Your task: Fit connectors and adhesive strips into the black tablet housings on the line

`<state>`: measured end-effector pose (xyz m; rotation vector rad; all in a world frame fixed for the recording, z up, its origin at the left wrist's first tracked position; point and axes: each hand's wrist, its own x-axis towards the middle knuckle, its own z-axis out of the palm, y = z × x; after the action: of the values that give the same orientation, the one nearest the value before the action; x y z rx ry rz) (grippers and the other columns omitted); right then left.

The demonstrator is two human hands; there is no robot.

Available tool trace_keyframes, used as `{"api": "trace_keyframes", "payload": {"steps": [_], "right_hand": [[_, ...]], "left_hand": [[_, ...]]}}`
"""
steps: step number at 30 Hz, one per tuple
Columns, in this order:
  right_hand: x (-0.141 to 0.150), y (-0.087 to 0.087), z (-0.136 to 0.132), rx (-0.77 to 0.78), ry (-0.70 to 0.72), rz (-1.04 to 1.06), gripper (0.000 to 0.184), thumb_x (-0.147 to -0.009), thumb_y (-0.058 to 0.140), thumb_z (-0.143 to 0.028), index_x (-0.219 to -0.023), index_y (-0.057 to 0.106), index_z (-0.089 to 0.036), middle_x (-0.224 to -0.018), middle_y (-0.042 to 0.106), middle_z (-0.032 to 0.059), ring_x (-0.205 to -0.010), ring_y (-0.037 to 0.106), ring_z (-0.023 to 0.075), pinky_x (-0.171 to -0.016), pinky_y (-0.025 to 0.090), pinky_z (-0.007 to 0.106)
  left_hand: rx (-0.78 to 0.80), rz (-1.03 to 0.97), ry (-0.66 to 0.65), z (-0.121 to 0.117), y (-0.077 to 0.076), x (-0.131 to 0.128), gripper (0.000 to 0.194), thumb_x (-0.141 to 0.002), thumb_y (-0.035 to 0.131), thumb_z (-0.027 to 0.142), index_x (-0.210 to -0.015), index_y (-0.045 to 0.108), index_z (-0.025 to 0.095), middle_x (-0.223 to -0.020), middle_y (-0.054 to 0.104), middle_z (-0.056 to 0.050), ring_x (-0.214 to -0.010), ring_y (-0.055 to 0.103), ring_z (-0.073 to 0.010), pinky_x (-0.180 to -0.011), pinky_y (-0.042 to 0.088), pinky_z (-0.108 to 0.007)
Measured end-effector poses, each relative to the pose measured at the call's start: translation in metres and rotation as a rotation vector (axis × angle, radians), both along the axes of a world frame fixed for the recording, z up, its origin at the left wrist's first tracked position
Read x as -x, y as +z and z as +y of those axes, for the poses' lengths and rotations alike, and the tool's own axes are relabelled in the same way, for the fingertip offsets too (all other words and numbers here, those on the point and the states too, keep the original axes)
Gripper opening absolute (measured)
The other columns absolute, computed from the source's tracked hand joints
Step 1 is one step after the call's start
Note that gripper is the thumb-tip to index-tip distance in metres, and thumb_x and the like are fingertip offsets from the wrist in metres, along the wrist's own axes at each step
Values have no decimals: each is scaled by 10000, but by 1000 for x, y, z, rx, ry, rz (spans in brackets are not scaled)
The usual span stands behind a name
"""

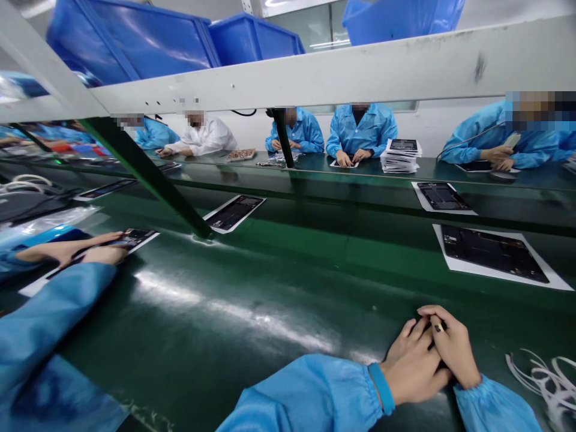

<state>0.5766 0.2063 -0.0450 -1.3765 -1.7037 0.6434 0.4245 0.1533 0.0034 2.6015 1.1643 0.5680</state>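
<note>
My left hand (414, 363), with a blue band at the wrist, lies palm down on the green bench, its fingers stretched out and holding nothing. Across its fingertips rests my right hand (453, 343), loosely bent and touching it, with a small dark and gold item on one finger. Nothing is visible in the right hand, though some of its fingers are hidden. Beyond my hands, a dark tablet-like device housing (492, 252) lies on a white sheet, apart from them.
White straps (546, 381) lie at the right edge. At left, a co-worker's hands (101, 247) rest on another device. More housings (236, 213) lie along the line. A slanted post (148, 174) and overhead beam (315, 75) carry blue bins (135, 42). Co-workers sit opposite, near stacked sheets (400, 157).
</note>
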Motion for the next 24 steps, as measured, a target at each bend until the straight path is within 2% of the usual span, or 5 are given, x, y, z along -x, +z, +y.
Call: {"api": "trace_keyframes", "payload": {"steps": [19,24], "right_hand": [[1,1,0,-18,4,-4,275,-836,422,-309,-852,682,-218,-927,694,45,-879,655,217,-787,526,318],[0,0,0,-19,7,-2,273,-839,426,-305,-858,681,-209,-927,693,55,-882,653,220,-791,526,322]], "left_hand": [[2,-33,-3,0,-3,1,515,-977,301,406,-1395,406,124,-1402,464,-135,-1395,280,-261,-1159,238,-414],[-1,-28,-9,1,-3,1,535,-972,315,441,-1391,412,122,-1402,465,-135,-1388,290,-263,-1157,243,-411]]}}
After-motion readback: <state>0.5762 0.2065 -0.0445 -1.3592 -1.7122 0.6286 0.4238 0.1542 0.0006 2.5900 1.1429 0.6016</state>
